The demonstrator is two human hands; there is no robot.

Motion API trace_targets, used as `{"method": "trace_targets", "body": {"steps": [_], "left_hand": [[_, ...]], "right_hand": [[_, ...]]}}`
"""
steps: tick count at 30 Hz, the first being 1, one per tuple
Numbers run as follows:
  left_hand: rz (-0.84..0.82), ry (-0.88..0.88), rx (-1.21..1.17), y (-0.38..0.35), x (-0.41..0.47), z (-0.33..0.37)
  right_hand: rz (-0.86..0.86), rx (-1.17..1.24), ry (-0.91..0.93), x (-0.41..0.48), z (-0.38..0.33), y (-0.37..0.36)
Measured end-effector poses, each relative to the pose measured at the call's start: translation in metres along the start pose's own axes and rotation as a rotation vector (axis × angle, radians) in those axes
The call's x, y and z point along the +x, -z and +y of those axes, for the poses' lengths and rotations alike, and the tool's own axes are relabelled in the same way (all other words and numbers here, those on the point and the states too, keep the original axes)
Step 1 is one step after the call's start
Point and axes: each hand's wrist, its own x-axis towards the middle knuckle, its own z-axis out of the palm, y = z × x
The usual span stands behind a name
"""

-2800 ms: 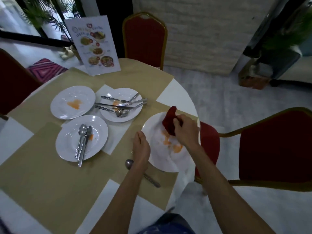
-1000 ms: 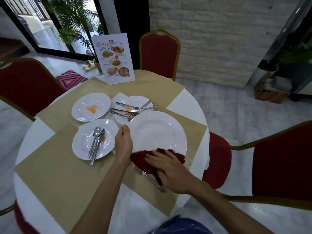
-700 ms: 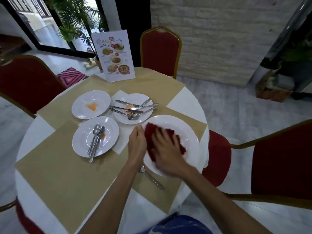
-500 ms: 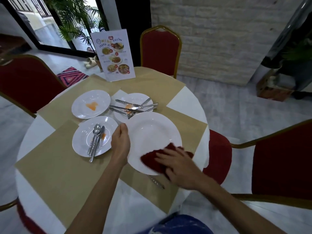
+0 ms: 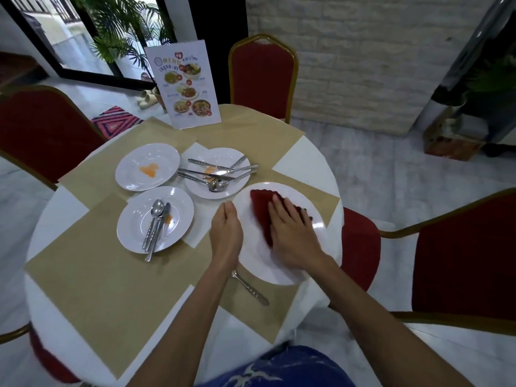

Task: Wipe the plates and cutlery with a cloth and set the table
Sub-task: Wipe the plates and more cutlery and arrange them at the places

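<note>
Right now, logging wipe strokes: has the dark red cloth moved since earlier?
Yes: the dark red cloth slid from the round white plate's near rim toward the standing menu card.

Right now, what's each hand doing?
Left hand: holds the plate by its rim.
Right hand: open, flat, pressing the cloth on the plate.

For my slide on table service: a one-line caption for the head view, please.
Right hand presses a red cloth on the near plate while the left hand holds its rim.
</note>
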Motion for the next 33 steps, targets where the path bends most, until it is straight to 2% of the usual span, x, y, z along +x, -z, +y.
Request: {"method": "trace_targets", "body": {"steps": [3,7,9,10,12,14,15,17,19,21,22,24,26,28,29,31,33], "left_hand": [[0.053,0.003,-0.04,0.021,0.017,0.011],[0.034,0.007,-0.03,0.018,0.013,0.008],[-0.036,-0.019,0.01,0.008,0.002,0.005],[-0.074,-0.03,0.03,0.005,-0.001,0.004],[-0.14,-0.061,0.065,0.008,-0.001,0.004],[-0.22,-0.096,0.116,0.016,0.006,0.005],[-0.266,-0.12,0.152,0.018,0.01,0.008],[-0.4,-0.204,0.261,0.018,0.017,0.014],[-0.517,-0.312,0.415,0.013,0.02,0.018],[-0.521,-0.394,0.482,0.013,0.022,0.018],[-0.479,-0.416,0.472,0.016,0.023,0.019],[-0.311,-0.382,0.369,0.025,0.025,0.027],[-0.085,-0.322,0.244,0.021,0.024,0.032],[0.078,-0.268,0.149,-0.003,0.012,0.032],[0.131,-0.247,0.086,-0.018,0.002,0.03],[0.198,-0.211,-0.021,-0.037,-0.017,0.023],[0.205,-0.185,-0.078,-0.038,-0.025,0.016]], "right_hand": [[-0.017,-0.126,-0.099,-0.032,-0.003,-0.004],[-0.148,0.124,0.111,-0.06,-0.058,-0.003],[-0.038,0.188,0.157,-0.043,-0.063,-0.003],[0.044,0.166,0.124,-0.03,-0.055,-0.003],[0.213,0.105,-0.03,-0.003,-0.028,0.001],[0.201,0.055,-0.145,0.015,0.002,0.016],[0.127,0.045,-0.112,0.021,0.01,0.026],[0.022,0.025,0.078,0.022,0.009,0.041],[0.021,0.049,0.233,0.018,-0.001,0.046],[0.107,0.122,0.255,0.019,0.005,0.042],[0.167,0.201,0.219,0.02,0.014,0.038],[0.272,0.493,-0.021,0.018,0.033,0.029],[0.349,0.936,-0.406,0.007,0.033,0.011],[0.314,1.441,-0.832,-0.002,0.008,-0.017],[0.289,1.628,-0.974,-0.003,-0.006,-0.028],[0.224,1.841,-1.117,-0.004,-0.029,-0.034],[0.223,1.833,-1.092,-0.001,-0.029,-0.028]]}}
